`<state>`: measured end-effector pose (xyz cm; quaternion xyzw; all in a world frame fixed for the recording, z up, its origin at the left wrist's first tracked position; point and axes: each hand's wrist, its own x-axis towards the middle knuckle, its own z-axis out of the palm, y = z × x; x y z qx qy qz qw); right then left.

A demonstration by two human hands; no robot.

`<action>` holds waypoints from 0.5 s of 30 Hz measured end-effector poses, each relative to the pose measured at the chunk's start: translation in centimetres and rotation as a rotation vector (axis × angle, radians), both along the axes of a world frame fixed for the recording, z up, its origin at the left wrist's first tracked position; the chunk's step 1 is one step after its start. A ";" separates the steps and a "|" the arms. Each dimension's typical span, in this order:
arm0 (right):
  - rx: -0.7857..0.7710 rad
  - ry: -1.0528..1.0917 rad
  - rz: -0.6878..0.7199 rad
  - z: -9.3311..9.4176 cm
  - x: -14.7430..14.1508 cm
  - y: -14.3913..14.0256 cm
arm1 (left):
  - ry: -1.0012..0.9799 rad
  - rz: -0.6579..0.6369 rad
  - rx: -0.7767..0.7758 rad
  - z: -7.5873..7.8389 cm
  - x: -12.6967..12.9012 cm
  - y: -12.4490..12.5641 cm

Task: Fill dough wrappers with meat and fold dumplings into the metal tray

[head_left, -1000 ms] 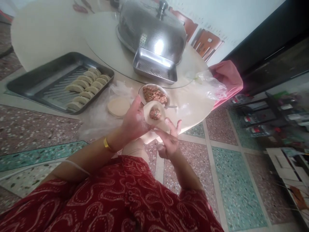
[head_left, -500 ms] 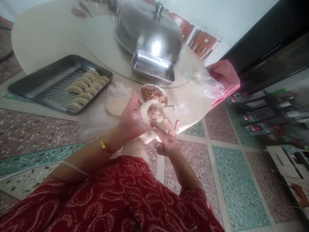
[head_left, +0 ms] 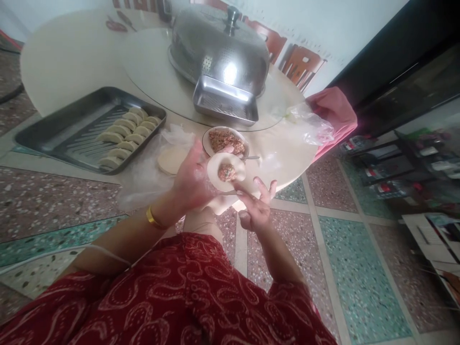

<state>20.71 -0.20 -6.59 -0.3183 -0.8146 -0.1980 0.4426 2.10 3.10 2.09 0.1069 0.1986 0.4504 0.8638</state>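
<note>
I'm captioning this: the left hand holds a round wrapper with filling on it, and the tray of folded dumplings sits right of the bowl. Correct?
Not quite: the head view shows the tray of folded dumplings left of the bowl. The left hand does hold a round wrapper with filling on it.

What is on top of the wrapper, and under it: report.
A lump of minced filling sits on the wrapper. The left hand holds the wrapper; its underside and whatever lies directly beneath are covered.
</note>
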 end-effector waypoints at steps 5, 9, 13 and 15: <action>0.020 -0.026 -0.089 0.2 0.1 0.1 | 0.023 0.020 -0.057 0.1 0.0 0.1; 0.014 0.021 -0.067 0.1 0.1 0.1 | 0.018 0.010 -0.071 0.0 -0.1 0.1; -0.046 0.089 -0.058 -0.2 0.1 0.1 | 0.025 0.007 -0.074 -0.1 -0.1 0.2; -0.074 0.087 -0.060 -0.5 0.2 0.3 | 0.035 0.010 -0.061 -0.3 -0.2 0.2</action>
